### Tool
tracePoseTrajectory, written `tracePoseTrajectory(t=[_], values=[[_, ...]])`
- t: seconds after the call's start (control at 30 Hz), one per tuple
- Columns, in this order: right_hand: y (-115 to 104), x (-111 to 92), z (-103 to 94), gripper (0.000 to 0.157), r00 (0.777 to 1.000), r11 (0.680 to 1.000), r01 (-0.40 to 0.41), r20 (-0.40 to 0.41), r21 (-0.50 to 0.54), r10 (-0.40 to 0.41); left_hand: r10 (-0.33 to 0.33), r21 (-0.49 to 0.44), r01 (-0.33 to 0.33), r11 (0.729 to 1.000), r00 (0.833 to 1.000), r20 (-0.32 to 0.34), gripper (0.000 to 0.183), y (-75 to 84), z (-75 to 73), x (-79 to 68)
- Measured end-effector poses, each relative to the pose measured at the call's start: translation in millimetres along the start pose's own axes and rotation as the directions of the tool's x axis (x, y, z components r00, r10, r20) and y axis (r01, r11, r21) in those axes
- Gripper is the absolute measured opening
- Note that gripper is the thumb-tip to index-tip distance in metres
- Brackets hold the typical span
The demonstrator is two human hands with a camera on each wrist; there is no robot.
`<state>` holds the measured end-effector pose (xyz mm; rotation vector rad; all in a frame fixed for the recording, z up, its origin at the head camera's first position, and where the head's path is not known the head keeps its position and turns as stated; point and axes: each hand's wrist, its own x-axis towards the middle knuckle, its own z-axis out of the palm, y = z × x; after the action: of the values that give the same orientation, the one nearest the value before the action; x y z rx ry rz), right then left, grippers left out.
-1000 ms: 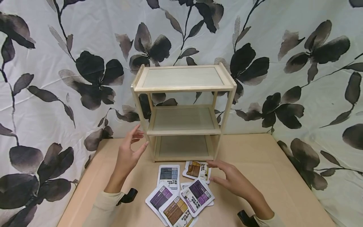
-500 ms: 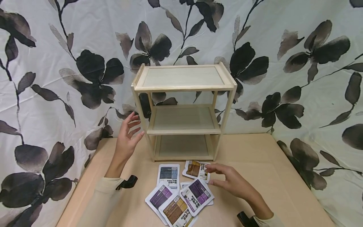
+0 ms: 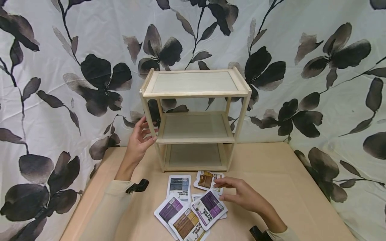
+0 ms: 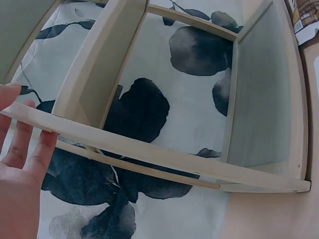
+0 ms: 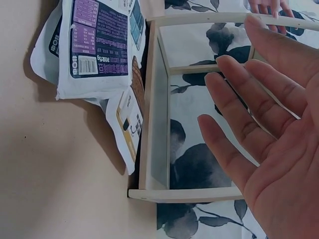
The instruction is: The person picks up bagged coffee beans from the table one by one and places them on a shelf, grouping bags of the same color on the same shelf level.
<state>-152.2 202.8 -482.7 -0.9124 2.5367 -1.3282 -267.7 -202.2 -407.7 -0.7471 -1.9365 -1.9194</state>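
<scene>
A pale wooden three-tier shelf point(image 3: 196, 140) stands upright on the table. My left hand point(image 3: 138, 144) is at its left front post, thumb in front and fingers passing behind. In the left wrist view, the thumb and fingers of my left hand point(image 4: 22, 159) lie on opposite sides of the post point(image 4: 149, 149). My right hand point(image 3: 244, 195), holding nothing, hovers right of several flat printed pouches. Its fingers look spread and loosely bent in the right wrist view. Nearest to it are a brown-printed pouch point(image 3: 205, 179) and a purple-printed pouch point(image 3: 210, 209).
Other pouches overlap in a loose pile before the shelf, among them a blue-printed pouch point(image 3: 179, 187) and a brown-and-yellow pouch point(image 3: 187, 224). A wooden tabletop point(image 3: 265, 164) lies beneath. Floral fabric point(image 3: 301, 67) hangs close behind the shelf.
My left hand has moved up to the shelf's left front post and its fingers have gone round behind it. My right hand has shifted slightly left and down. Shelf and pouches have not visibly moved.
</scene>
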Motion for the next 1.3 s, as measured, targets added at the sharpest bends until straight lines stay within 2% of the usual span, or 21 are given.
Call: tracePoseTrajectory(t=[0.2,0.4,0.7,1.03,1.3], values=[[1,2,2.1,0.05,1.0,1.0,0.004,0.019,0.017,-0.004,0.011,-0.023,-0.011,1.0,1.0,-0.007,0.074,-4.9,-1.3,2.7],[1,4,4.8,0.049,0.999,0.999,-0.007,0.035,0.034,0.006,-0.009,-0.023,0.009,1.0,1.0,0.012,0.066,-5.0,-3.3,6.4],[5,12,10.7,0.049,0.996,0.998,-0.022,0.084,0.054,0.018,-0.03,-0.04,0.03,0.999,1.0,0.011,0.065,-2.9,-5.9,8.6],[19,24,19.6,0.049,0.989,0.99,-0.012,0.149,0.141,-0.009,-0.031,-0.036,0.032,0.999,0.999,0.022,0.063,-4.1,-7.5,10.0],[29,34,29.3,0.052,0.984,0.992,0.021,0.175,0.127,-0.043,-0.053,-0.027,0.053,0.998,0.998,0.028,0.067,-2.7,-7.3,10.7]])
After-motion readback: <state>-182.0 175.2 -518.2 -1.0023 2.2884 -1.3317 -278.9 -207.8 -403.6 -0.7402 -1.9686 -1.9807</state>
